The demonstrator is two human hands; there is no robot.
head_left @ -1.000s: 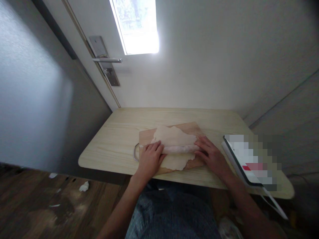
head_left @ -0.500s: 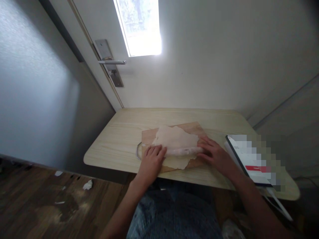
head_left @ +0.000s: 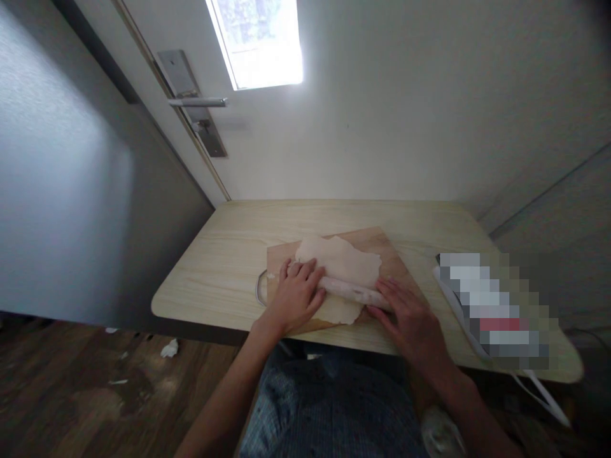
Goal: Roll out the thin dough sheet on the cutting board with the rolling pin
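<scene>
A pale, flour-dusted rolling pin [head_left: 351,291] lies across a thin, uneven sheet of dough [head_left: 338,254], its left end farther from the person and its right end nearer. The dough rests on a wooden board [head_left: 395,257], with ragged edges and a strip of bare wood showing to its right; a metal loop handle [head_left: 259,289] sticks out at the board's left end. The left hand [head_left: 298,294] lies over the left end of the rolling pin, palm down, fingers slightly apart and reaching across to the far side, thumb set off on the near side; the hand covers that end, so I cannot tell whether the fingers are clamped on it or only resting. The right hand [head_left: 410,321] is closed on the other end, fingers close together along the far side and thumb stretched out on the near side, just beside the dough's edge. The board sits near the front edge of a light wood-grain table [head_left: 224,248], which stands before a pale door [head_left: 382,140] with a lever handle [head_left: 200,102] and a bright glass pane [head_left: 267,51]. Well to the right on the table is a pixelated device [head_left: 496,312], a white cable [head_left: 551,401] trailing below it. A crumpled white scrap [head_left: 169,348] lies on the dark floor [head_left: 71,388] at left.
</scene>
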